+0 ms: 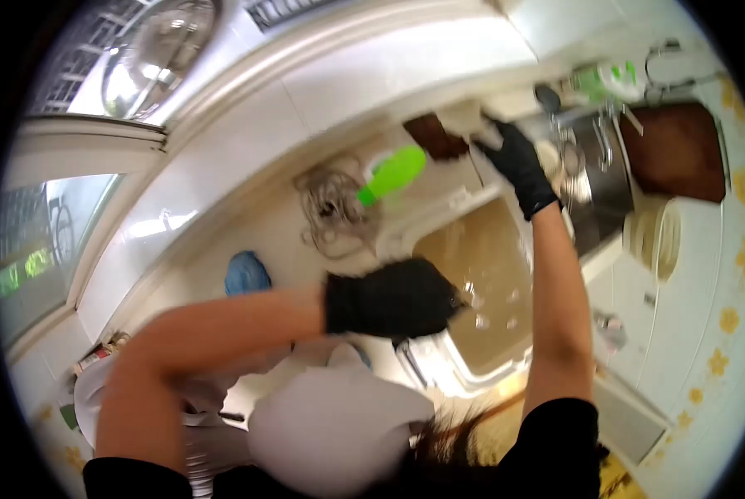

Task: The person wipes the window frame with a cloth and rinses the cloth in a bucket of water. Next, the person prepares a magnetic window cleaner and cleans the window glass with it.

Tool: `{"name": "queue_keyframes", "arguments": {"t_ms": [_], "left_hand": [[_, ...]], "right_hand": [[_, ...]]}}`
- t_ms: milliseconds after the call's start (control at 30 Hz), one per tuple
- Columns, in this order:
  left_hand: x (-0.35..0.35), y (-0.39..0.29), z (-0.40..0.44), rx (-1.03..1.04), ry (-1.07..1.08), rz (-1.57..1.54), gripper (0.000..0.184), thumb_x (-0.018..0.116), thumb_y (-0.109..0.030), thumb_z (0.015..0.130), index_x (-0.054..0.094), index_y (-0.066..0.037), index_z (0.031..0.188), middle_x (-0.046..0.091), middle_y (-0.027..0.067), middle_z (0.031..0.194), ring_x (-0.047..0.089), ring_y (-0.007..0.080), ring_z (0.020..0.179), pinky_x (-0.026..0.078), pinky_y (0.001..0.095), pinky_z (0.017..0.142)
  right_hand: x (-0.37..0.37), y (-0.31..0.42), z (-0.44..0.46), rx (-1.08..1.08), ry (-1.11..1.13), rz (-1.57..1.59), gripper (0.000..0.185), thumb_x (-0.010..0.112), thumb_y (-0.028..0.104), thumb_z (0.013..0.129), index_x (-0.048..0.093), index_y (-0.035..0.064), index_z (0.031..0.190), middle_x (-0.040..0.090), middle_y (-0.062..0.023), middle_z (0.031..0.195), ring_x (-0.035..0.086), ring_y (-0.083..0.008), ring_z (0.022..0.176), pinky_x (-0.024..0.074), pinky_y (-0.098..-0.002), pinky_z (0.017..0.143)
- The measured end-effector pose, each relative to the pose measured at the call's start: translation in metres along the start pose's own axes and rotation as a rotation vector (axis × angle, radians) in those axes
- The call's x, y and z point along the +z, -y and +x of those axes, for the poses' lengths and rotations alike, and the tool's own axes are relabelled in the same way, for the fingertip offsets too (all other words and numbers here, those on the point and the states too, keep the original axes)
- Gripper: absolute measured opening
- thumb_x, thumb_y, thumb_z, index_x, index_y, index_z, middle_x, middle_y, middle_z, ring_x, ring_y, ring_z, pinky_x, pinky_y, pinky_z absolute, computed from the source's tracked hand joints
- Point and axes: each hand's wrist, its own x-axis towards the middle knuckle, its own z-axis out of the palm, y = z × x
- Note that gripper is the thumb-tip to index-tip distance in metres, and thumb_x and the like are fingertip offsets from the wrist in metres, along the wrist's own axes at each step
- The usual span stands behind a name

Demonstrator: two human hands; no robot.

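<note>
Basin (475, 382) near metal sink (593, 218).

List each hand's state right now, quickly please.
Left hand: curled closed above the basin; motion blur hides whether it holds anything.
Right hand: open, fingers apart, no held object discernible.

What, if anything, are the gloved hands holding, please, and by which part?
The left hand is curled, but blur hides whether it holds anything; the right hand, spread open, shows no hold.
</note>
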Motion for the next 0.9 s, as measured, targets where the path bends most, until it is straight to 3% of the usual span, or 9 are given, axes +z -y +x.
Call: {"name": "queue_keyframes", "arguments": {"t_ms": [167,333,367,433,567,700,733,833,900], "left_hand": [[-0.053,-0.006,-0.053,-0.091,0.387,0.228,0.036,0.064,-0.025,0.078,0.062,-0.007,0.109,0.063,0.0098,0.084,0.059,0.0251,0.068,0.047,0.0392,0.059],[0.001,-0.003,-0.081,-0.329,0.634,0.073,0.038,0.063,-0.026,0.08,0.06,-0.006,0.112,0.063,0.0119,0.087,0.06,0.0273,0.074,0.048,0.0413,0.067],[0.018,-0.003,-0.079,-0.461,0.645,-0.006,0.037,0.061,-0.026,0.082,0.06,-0.005,0.113,0.064,0.0132,0.091,0.061,0.0288,0.078,0.049,0.0422,0.071],[0.05,-0.003,-0.068,-0.568,0.707,-0.098,0.039,0.059,-0.029,0.085,0.058,-0.005,0.115,0.063,0.0155,0.098,0.061,0.0297,0.086,0.049,0.0424,0.077],[0.166,0.01,-0.09,-0.618,0.519,-0.567,0.046,0.056,-0.038,0.088,0.055,-0.006,0.122,0.058,0.0189,0.119,0.056,0.0277,0.109,0.046,0.0413,0.092],[0.242,0.008,-0.1,-0.737,0.485,-0.307,0.054,0.056,-0.042,0.088,0.046,-0.011,0.132,0.059,0.0158,0.119,0.053,0.0291,0.114,0.044,0.0402,0.093],[0.244,0.005,-0.096,-0.771,0.498,-0.335,0.053,0.056,-0.041,0.088,0.047,-0.011,0.131,0.058,0.0154,0.119,0.053,0.0285,0.113,0.045,0.0397,0.092],[0.238,0.003,-0.084,-0.863,0.534,-0.431,0.049,0.056,-0.039,0.09,0.049,-0.01,0.128,0.058,0.014,0.118,0.054,0.0267,0.112,0.048,0.0383,0.089],[0.222,-0.005,-0.075,-0.964,0.581,-0.531,0.046,0.055,-0.037,0.091,0.05,-0.009,0.126,0.057,0.013,0.118,0.054,0.0254,0.111,0.049,0.0373,0.087]], "right_hand": [[-0.072,0.102,-0.102,-0.052,-0.477,0.298,0.04,0.07,0.014,0.076,0.062,0.0079,0.115,0.063,-0.0154,0.107,0.06,-0.0316,0.098,0.0465,-0.0401,0.085],[-0.089,0.196,-0.249,0.139,-0.039,0.187,0.041,0.058,-0.006,0.067,0.066,0.0052,0.106,0.066,-0.0118,0.101,0.06,-0.0296,0.093,0.0473,-0.0359,0.081],[-0.07,0.204,-0.273,0.141,-0.109,0.286,0.032,0.058,0.01,0.074,0.065,0.012,0.106,0.063,-0.0107,0.078,0.061,-0.028,0.068,0.047,-0.0395,0.059],[-0.039,0.236,-0.325,0.282,-0.126,0.428,0.034,0.055,0.007,0.076,0.065,0.0118,0.109,0.064,-0.0115,0.08,0.06,-0.029,0.068,0.0466,-0.0392,0.057],[0.059,0.271,-0.428,1.035,-0.369,0.783,0.026,0.056,0.004,0.085,0.063,0.008,0.109,0.065,-0.0059,0.092,0.059,-0.0162,0.072,0.047,-0.0262,0.062],[0.109,0.249,-0.476,1.905,-0.865,1.289,0.031,0.055,0.027,0.092,0.052,0.0074,0.115,0.054,-0.0001,0.09,0.053,-0.0122,0.081,0.0452,-0.0257,0.075],[0.103,0.242,-0.457,1.91,-0.921,1.174,0.055,0.062,0.053,0.081,0.049,0.0124,0.117,0.055,-0.0023,0.1,0.052,-0.0166,0.091,0.0417,-0.0339,0.082],[0.129,0.202,-0.472,1.557,-0.693,1.6,0.046,0.062,0.04,0.085,0.049,0.0187,0.123,0.057,-0.0039,0.112,0.055,-0.0189,0.103,0.0472,-0.0395,0.082],[0.173,0.197,-0.472,1.523,-0.915,1.605,0.034,0.06,0.03,0.088,0.053,0.0149,0.118,0.062,-0.0029,0.097,0.061,-0.0172,0.083,0.0521,-0.0309,0.068]]}}
